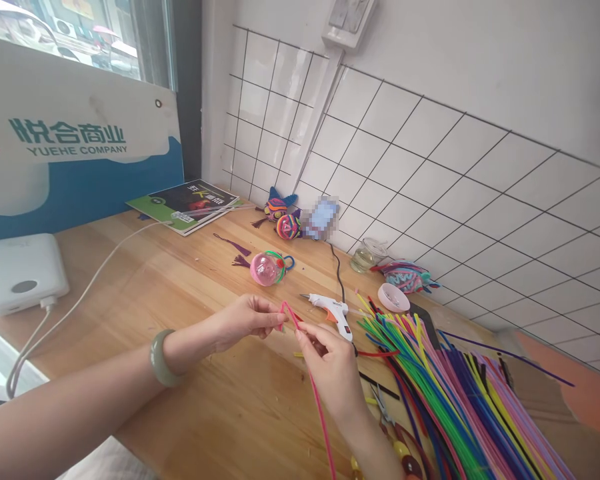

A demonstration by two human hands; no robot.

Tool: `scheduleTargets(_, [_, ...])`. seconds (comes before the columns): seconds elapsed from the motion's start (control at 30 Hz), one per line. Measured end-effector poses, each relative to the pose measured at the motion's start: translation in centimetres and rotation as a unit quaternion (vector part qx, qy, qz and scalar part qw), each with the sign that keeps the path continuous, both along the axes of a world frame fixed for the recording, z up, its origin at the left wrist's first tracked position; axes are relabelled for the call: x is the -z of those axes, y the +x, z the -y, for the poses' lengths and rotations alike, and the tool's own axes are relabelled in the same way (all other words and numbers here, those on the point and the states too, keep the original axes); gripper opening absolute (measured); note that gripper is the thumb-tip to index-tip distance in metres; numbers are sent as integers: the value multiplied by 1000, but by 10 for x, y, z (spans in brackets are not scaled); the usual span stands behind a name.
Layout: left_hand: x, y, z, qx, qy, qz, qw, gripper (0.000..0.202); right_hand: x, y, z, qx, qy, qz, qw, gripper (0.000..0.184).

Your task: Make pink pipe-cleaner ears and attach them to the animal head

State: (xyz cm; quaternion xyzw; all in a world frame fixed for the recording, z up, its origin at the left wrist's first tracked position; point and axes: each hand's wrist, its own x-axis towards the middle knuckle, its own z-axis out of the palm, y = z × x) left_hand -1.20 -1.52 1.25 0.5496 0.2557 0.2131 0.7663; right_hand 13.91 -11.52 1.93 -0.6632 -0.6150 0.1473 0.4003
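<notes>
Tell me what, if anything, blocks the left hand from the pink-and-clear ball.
Nothing visible does: only tabletop shows between the left hand and the ball. The left hand pinches a pink pipe cleaner.

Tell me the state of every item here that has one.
Left hand: pinching the pink pipe cleaner
Right hand: pinching it
Pink pipe cleaner: bent
Glue gun: lying down, unheld
Pink ball ornament: lying loose
Power bank: cable plugged in
Booklet: lying flat
Glass jar: upright
Other pipe cleaners: lying bunched
Pliers: partly hidden, unclear
</notes>
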Motion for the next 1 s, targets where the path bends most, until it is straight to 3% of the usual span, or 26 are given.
scheduleTargets(0.27, [0,1,0,1,-15,0,1000,29,-2,4,0,2,13,45,999,16])
scheduleTargets(0.5, [1,0,-1,19,-32,4,999,39,-7,3,1,-37,11,92,995,13])
scheduleTargets(1.0, [7,1,-3,21,-42,-21,999,29,-5,9,1,-47,0,182,982,14])
